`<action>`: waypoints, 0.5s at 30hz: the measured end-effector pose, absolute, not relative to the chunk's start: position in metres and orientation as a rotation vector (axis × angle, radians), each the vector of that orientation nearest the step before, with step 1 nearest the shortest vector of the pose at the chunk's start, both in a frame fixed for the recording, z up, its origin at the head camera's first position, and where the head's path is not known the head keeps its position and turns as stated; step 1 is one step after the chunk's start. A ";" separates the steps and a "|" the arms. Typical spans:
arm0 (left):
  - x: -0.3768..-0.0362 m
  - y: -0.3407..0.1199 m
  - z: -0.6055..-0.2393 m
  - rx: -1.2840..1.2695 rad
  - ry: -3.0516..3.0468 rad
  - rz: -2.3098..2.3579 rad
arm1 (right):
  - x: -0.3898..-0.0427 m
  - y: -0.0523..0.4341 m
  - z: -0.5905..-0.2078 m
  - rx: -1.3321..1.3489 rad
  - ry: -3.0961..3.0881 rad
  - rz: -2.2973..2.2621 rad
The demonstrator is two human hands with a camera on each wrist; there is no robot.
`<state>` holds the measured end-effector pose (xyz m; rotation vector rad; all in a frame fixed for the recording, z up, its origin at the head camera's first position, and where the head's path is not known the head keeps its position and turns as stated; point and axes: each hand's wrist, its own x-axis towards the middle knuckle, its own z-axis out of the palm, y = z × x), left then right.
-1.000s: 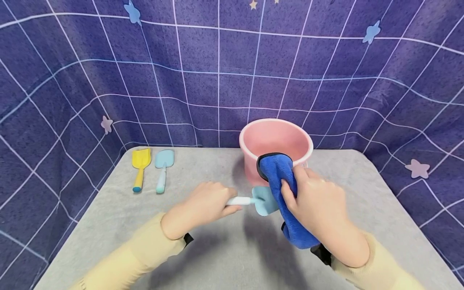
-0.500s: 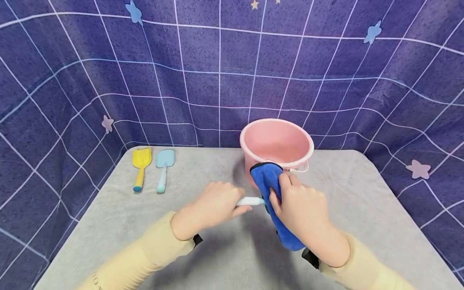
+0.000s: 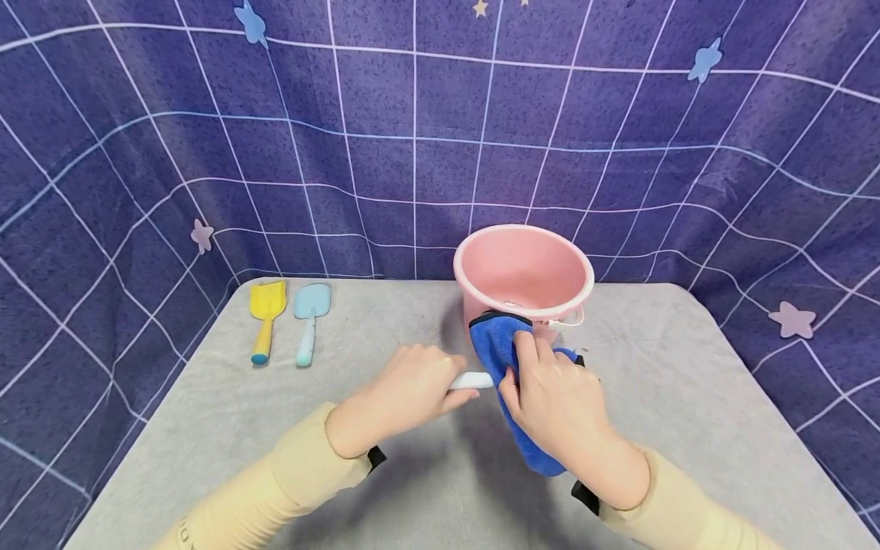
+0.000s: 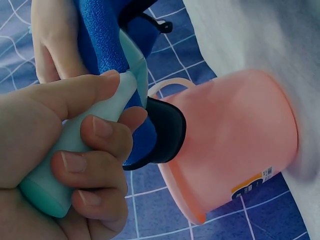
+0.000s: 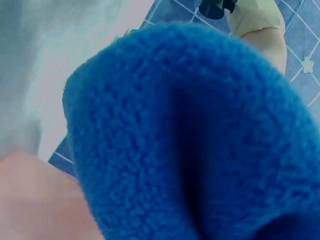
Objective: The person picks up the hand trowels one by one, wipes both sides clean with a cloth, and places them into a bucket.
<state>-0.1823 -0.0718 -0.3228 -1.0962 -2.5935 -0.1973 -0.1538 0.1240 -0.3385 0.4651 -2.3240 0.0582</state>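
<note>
Near the middle of the table, my left hand (image 3: 406, 393) grips the pale handle of a small toy shovel (image 3: 473, 380). In the left wrist view its fingers curl round that shovel handle (image 4: 107, 104), which has a teal end. My right hand (image 3: 560, 401) holds a blue cloth (image 3: 496, 340) with dark edging against the shovel's light-blue blade. The head view hides the blade behind the cloth; a sliver of the blade (image 4: 137, 62) shows in the left wrist view. Folded fleecy cloth (image 5: 140, 130) fills most of the right wrist view.
Just behind the cloth stands a pink bucket (image 3: 470, 299) with a white handle (image 3: 569, 321). A yellow shovel (image 3: 266, 313) and a light-blue shovel (image 3: 311, 321) lie at the back left of the grey table (image 3: 385, 313). A purple gridded curtain (image 3: 371, 168) surrounds the table.
My right hand has moved left with the cloth, covering the shovel blade that showed a second ago. My left hand has shifted slightly right with the shovel.
</note>
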 end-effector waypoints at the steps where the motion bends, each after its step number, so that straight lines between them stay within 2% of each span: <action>1: -0.183 -0.072 -0.323 -1.100 -2.584 -0.202 | -0.154 0.125 -0.339 0.476 -2.323 0.055; 15: -0.184 -0.076 -0.323 -1.122 -2.607 -0.237 | -0.156 0.135 -0.343 0.483 -2.308 -0.010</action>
